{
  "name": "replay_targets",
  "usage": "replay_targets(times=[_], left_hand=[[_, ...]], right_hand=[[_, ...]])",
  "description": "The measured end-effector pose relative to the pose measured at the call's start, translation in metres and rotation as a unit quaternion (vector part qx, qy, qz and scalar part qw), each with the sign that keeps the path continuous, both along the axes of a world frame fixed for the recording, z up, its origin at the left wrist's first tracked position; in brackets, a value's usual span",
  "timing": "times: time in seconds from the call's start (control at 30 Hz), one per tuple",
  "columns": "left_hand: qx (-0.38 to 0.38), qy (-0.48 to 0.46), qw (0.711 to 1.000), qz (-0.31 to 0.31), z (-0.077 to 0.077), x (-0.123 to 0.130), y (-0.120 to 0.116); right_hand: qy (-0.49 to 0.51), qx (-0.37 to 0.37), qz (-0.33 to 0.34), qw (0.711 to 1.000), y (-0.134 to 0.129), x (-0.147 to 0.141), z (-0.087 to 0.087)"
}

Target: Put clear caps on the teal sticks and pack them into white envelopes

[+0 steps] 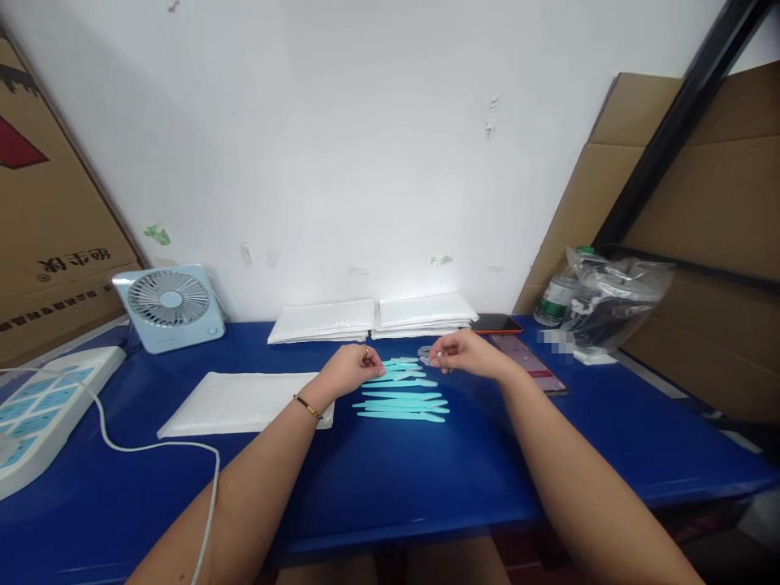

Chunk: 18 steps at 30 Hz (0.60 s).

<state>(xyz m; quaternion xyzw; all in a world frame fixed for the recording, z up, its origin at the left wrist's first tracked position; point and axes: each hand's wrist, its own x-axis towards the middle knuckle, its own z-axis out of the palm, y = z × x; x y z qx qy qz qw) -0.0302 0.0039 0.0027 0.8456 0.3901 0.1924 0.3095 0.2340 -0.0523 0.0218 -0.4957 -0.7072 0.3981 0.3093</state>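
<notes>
Where the turquoise sticks (pixel 399 396) lay in a loose row, both hands met their far end.

Left hand (pixel 350 370): one, at the sticks' far left ends, fingertips drawn together against them; whether one was gripped could not be told.

Right hand (pixel 461 355): one, just beyond their far right ends, fingers narrowed beside small clear pieces (pixel 425 352); any hold on these was unclear.

Sticks: several, side by side, some crossing, all outside the packets; sorting looked partial, the nearer ones more spread, the farther ones bunched.

White packet (pixel 244 402): one, flat, left of the sticks; contents unseen.

Packet stacks (pixel 326 317) (pixel 426 310): two, behind the sticks; whether filled or unfilled, not shown.

Phones (pixel 496 323) (pixel 529 364): two, right of the sticks.

Bottle (pixel 557 296) and plastic bag (pixel 621 301): farther right.

Fan (pixel 171 305) and power strip (pixel 40 422): well left.

Blue table (pixel 402 479): one, beneath the sticks.
</notes>
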Motion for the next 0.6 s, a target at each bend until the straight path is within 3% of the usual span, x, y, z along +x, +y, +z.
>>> replay_targets(times=[0.43, 0.5, 0.6], left_hand=[[0.047, 0.042, 0.998, -0.020, -0.002, 0.009, -0.006], [0.086, 0.056, 0.995, 0.001, -0.001, 0.010, -0.007], [0.129, 0.060, 0.990, 0.008, 0.003, 0.008, -0.011]], right_hand=[[-0.037, 0.013, 0.026, 0.999, 0.005, -0.024, -0.015], [-0.058, 0.028, -0.004, 0.998, 0.007, -0.016, -0.014], [-0.134, 0.099, -0.120, 0.979, 0.010, 0.011, -0.010]])
